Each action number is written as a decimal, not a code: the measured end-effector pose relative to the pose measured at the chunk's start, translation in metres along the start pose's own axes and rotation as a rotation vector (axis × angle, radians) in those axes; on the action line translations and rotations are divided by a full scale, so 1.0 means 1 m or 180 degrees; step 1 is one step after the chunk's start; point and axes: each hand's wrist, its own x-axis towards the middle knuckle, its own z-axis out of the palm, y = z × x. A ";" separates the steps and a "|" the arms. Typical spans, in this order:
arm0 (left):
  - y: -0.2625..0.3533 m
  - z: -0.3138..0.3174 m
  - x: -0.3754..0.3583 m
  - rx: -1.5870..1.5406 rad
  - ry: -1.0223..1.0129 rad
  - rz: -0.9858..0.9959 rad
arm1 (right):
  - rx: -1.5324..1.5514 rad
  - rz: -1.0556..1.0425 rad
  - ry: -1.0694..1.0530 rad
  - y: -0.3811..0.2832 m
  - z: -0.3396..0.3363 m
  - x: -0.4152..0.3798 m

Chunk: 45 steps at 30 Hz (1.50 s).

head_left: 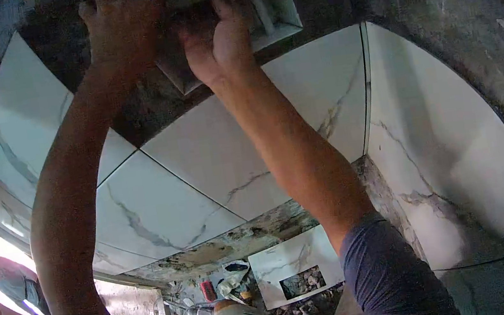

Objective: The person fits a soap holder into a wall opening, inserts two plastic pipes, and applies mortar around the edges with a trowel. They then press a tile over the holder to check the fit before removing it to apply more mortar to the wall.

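Note:
Both arms reach up to the dark, untiled part of the wall. My left hand (122, 14) is raised at the top, its fingers spread near the dark wall surface. My right hand (220, 46) is beside a light-edged rectangular recess (275, 9), partly covering its opening. Its thumb and a finger stand apart at the palm; the other fingers are lost in shadow. Whether it holds anything is hidden. Below the hands run white marble-patterned wall tiles (200, 152) with dark joints between them.
More marbled tiles (446, 162) cover the right wall. A loose tile with a rectangular cutout (307, 249) leans low among rubble (312, 310). A red object (207, 290) and cable lie nearby. At the far left is a person in a hat (15, 281).

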 end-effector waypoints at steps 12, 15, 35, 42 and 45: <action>0.045 0.031 -0.068 -0.0252 -0.0770 0.0096 | -0.2437 -0.0562 -0.0309 -0.079 -0.024 -0.122; 0.100 0.059 -0.138 -0.0747 -0.1609 0.0388 | -0.2227 0.0317 -0.1182 -0.159 -0.123 -0.204; 0.119 0.075 -0.157 -0.1010 -0.2493 0.0458 | -0.8586 0.3731 -0.1215 -0.165 -0.372 -0.708; 0.012 0.006 -0.025 -0.0146 -0.1142 -0.0148 | -0.8134 0.4852 -0.2877 -0.181 -0.369 -0.714; 0.004 -0.016 -0.007 -0.0191 -0.0944 -0.0262 | -0.7208 0.6022 -0.2690 -0.178 -0.373 -0.681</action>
